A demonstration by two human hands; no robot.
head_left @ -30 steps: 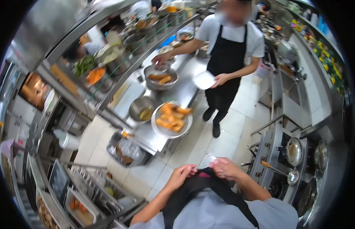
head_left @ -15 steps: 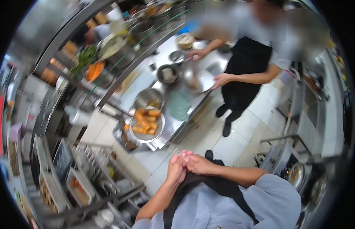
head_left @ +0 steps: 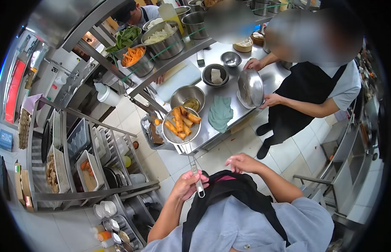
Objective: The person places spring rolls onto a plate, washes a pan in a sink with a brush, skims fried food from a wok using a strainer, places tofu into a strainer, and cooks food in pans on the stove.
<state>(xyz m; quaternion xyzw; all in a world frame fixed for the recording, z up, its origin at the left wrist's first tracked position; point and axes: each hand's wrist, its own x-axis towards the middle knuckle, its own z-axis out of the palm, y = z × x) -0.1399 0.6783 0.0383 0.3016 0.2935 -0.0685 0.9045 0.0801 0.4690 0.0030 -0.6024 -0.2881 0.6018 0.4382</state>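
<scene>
My left hand [head_left: 190,183] is closed on the metal handle of a strainer [head_left: 183,142]. Golden fried rolls [head_left: 183,123] lie in the strainer's round mesh, near the corner of the steel counter. My right hand [head_left: 242,163] is raised in front of my apron, fingers apart, holding nothing. Just behind the strainer is a steel bowl [head_left: 187,98] with some yellowish liquid at its bottom. A green cloth [head_left: 220,113] lies crumpled on the counter to the right of the strainer.
A co-worker in a black apron [head_left: 296,92] tilts a steel bowl [head_left: 250,88] at the counter's right side. Pots of cut vegetables [head_left: 137,61] stand on the shelf above. A rack with baskets [head_left: 57,172] is at left, stove-side metal rails [head_left: 315,180] at right.
My hands, together half a second ago, have parted, and my left hand has taken hold of the strainer's handle. The co-worker's bowl is now tipped up. The view has shifted.
</scene>
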